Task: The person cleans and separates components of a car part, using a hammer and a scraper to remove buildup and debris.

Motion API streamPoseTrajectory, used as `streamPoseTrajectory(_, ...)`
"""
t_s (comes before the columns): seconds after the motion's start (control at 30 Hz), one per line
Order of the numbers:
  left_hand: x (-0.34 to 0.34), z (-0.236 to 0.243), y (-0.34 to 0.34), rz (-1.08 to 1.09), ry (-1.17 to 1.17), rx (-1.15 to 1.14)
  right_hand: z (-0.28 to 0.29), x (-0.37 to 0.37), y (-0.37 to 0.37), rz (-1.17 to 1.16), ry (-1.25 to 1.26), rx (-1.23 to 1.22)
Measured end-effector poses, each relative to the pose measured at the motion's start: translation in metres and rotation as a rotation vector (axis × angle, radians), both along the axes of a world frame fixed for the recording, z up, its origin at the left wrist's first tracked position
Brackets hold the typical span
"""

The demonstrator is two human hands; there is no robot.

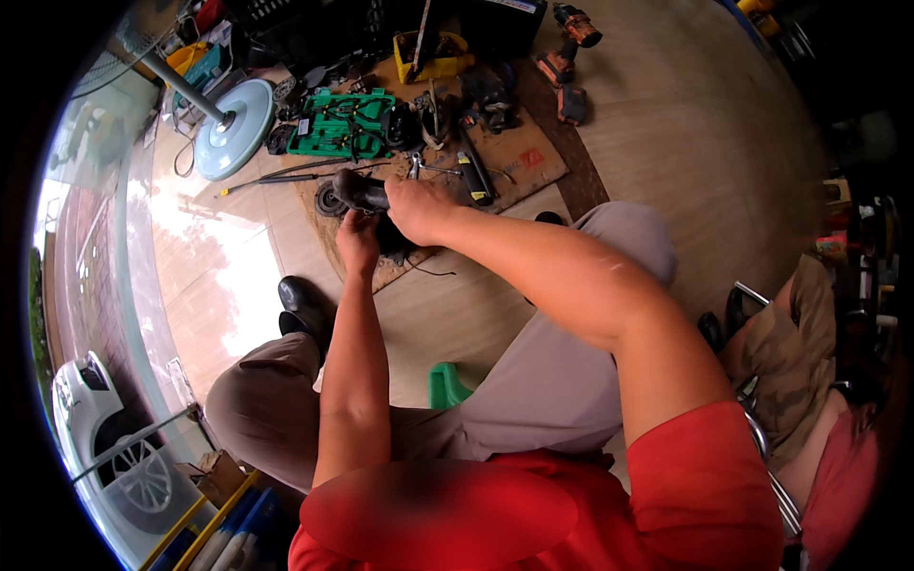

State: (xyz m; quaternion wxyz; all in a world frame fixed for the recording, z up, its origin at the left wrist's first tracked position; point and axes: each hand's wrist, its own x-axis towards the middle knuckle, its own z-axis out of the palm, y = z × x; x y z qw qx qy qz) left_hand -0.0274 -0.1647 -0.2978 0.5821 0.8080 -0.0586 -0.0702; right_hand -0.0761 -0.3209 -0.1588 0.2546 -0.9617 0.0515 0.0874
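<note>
My right hand (419, 207) is wrapped round a dark, greasy cylindrical part (362, 192) with a thicker, rounded end pointing left. Just below that end, my left hand (357, 246) has its fingers closed; what they pinch is hidden. A black object (390, 236) with a thin cable (433, 270) lies between and beneath my hands, its kind unclear. Next to the part's thick end sits a round black ring-shaped piece (330, 198). Beyond my right hand lie a metal wrench (416, 166) and a black tool with yellow ends (474, 175), both on a cardboard sheet (528, 169).
A green tool case (341, 124) and a yellow bin (440, 59) stand farther back. Left of them is a pale blue fan base (235, 131). An orange-black cordless drill (571, 43) lies at the far right. A green stool (446, 385) is beneath me; another person (790, 352) is at right.
</note>
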Motion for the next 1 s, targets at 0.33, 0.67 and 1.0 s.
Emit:
streamPoseTrajectory(0.33, 0.005, -0.031, 0.001, -0.035, 0.034, -0.170, 0.012, -0.007, -0.018, -0.059, 0.002, -0.022)
streamPoseTrajectory(0.67, 0.000, -0.003, -0.001, -0.040, -0.003, 0.115, 0.023, -0.018, -0.012, 0.024, 0.017, -0.016)
streamPoseTrajectory(1.0, -0.005, 0.000, -0.003, -0.005, -0.022, 0.136, 0.009, -0.012, -0.006, 0.046, 0.042, -0.067)
